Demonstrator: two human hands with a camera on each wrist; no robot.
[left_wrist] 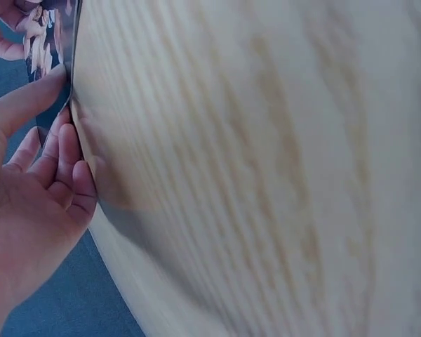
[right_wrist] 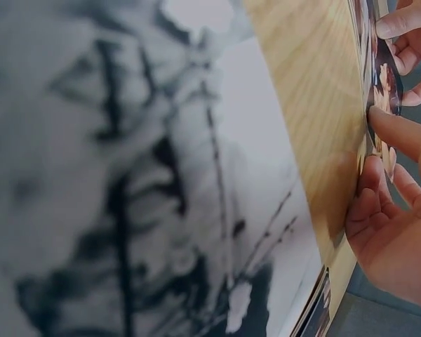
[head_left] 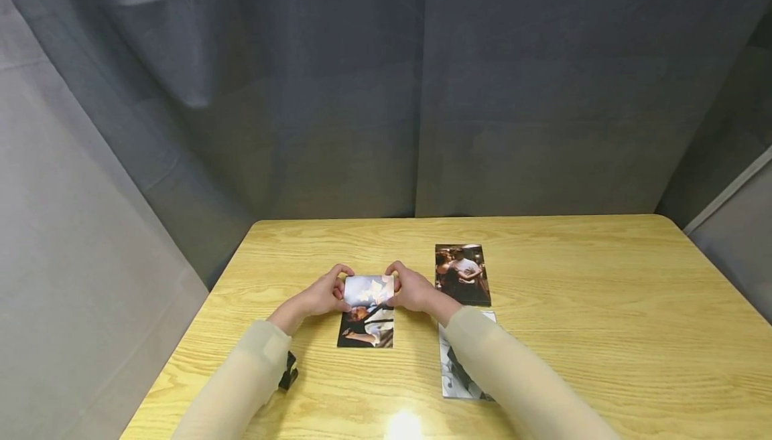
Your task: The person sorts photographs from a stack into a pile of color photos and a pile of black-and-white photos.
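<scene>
I'm seeing both hands pinching 1 photo [head_left: 368, 290] by its side edges, left hand [head_left: 322, 296] & right hand [head_left: 413, 290], lifting its far end off the table [head_left: 603, 306]. Glossy print's probably slipping or creasing if the pinch is uneven. 2 more prints are lying nearby: dark one [head_left: 462, 274] & b/w one [head_left: 454, 376] under the right forearm, likely getting dragged.

A glossy paper photo [head_left: 368, 290] is seen above a smooth, pale wood-grain desk [head_left: 603, 306], glossy prints [head_left: 462, 274] are laid on it, and matt grey cloth [head_left: 386, 92] is hung behind.

text: none legible | photos [head_left: 462, 274]: pictures only, no lettering
</scene>
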